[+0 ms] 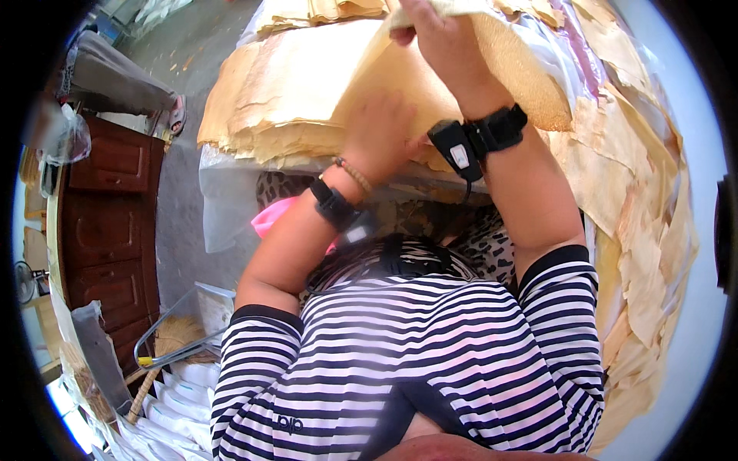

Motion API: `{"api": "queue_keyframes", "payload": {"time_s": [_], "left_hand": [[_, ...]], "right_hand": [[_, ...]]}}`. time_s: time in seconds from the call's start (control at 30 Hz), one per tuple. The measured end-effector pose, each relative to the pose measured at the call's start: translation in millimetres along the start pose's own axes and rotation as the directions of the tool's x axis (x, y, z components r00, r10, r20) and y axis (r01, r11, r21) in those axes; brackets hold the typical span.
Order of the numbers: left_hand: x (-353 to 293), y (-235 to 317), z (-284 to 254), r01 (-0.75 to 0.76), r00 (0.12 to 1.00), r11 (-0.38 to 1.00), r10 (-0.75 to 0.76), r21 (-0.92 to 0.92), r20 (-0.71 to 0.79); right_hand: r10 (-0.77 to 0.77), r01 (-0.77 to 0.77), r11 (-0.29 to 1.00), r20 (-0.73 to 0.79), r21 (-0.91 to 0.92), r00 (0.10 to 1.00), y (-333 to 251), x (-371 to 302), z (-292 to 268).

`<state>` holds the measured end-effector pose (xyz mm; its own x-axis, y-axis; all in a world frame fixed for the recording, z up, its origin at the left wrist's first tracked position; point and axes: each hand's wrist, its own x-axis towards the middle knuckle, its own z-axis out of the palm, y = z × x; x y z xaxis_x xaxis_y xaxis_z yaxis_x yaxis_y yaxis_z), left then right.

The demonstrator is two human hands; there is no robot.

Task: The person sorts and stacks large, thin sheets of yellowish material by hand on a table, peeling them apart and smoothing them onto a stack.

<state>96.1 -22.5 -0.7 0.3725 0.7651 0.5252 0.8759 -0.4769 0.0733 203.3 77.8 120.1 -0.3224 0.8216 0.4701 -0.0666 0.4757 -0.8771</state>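
My right hand (442, 38) is closed on the upper edge of a thin pale-yellow sheet (526, 81) with a rough, grainy surface, and holds it raised. The sheet curves down on both sides of that wrist. My left hand (380, 131) is nearer to me, against the lower part of the sheet at the front of the stack. Motion smears its fingers, so their grip cannot be made out. Beneath and to the left lies a thick stack of similar yellowish sheets (269, 84) with uneven, layered edges.
More loose sheets (638, 223) overlap along my right side. Clear plastic (223, 200) hangs below the stack. At left stand a dark wooden cabinet (108, 223), a dustpan (204, 315) and a broom (177, 338). Another person's leg (123, 77) shows at the upper left.
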Motion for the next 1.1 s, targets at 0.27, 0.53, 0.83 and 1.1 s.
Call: {"api": "queue_keyframes", "payload": {"time_s": [0.27, 0.53, 0.83, 1.1], "left_hand": [[17, -81, -1, 0.560, 0.716, -0.090, -0.448, -0.824, 0.535], [5, -152, 72, 0.100, 0.992, 0.363, 0.031, -0.926, 0.119], [-57, -77, -53, 0.304, 0.683, -0.510, -0.473, -0.805, 0.557], [-132, -81, -58, 0.219, 0.664, -0.655, -0.443, -0.723, 0.602]], "right_hand": [[-0.125, 0.122, 0.992, -0.132, -0.033, 0.983, -52, 42, 26], [-0.407, 0.400, 0.914, -0.135, -0.071, 0.904, -150, 40, 21], [0.201, -0.367, 0.848, -0.408, -0.383, 0.891, -27, -99, -51], [0.728, -0.435, 0.595, -0.224, 0.676, 0.647, 26, -189, -80]]}}
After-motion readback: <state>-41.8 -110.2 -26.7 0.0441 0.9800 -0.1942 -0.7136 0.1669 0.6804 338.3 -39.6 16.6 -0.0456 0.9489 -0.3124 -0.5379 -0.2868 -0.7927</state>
